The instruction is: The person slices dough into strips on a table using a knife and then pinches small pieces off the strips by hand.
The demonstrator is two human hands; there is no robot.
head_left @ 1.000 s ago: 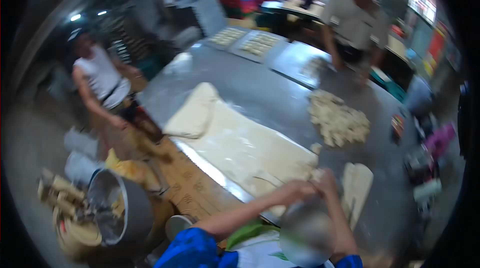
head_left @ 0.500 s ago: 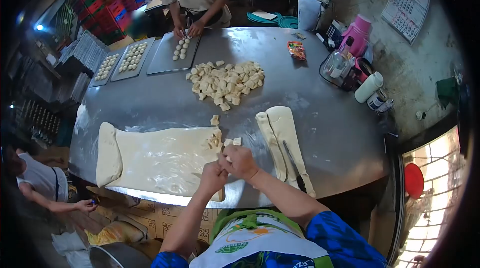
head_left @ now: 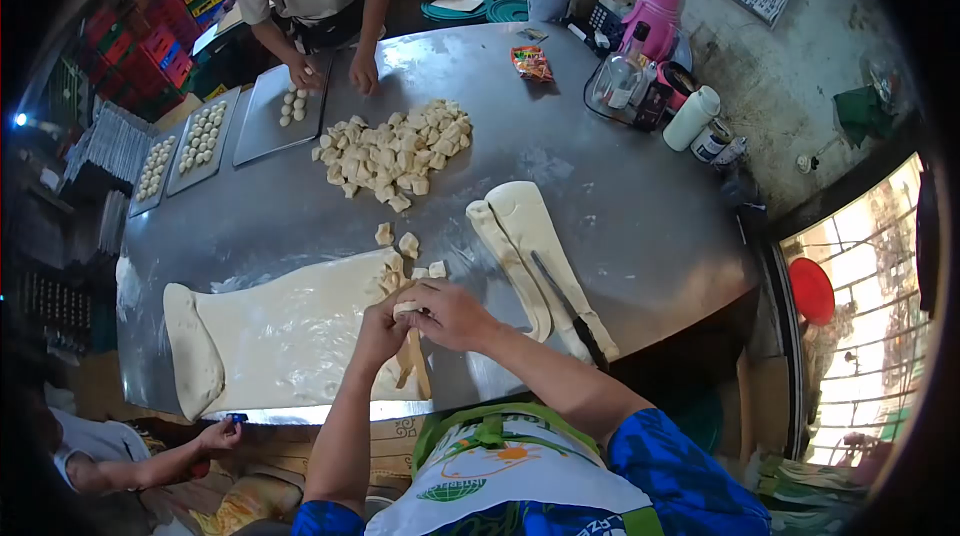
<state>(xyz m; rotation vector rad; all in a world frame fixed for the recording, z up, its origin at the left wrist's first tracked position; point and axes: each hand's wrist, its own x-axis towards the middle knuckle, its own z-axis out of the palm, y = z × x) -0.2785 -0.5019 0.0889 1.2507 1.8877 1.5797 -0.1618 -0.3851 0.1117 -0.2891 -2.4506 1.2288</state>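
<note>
One dough piece [head_left: 406, 308] is gripped between the left hand [head_left: 382, 330] and right hand [head_left: 450, 316], held together over the cut end of a sheet [head_left: 280, 336]; a knife [head_left: 551, 280] is laid on dough strips [head_left: 530, 221] to the right.

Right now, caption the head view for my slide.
Left hand and right hand hold a small dough piece between them near the dough sheet; a knife lies on a long dough slab.
</note>
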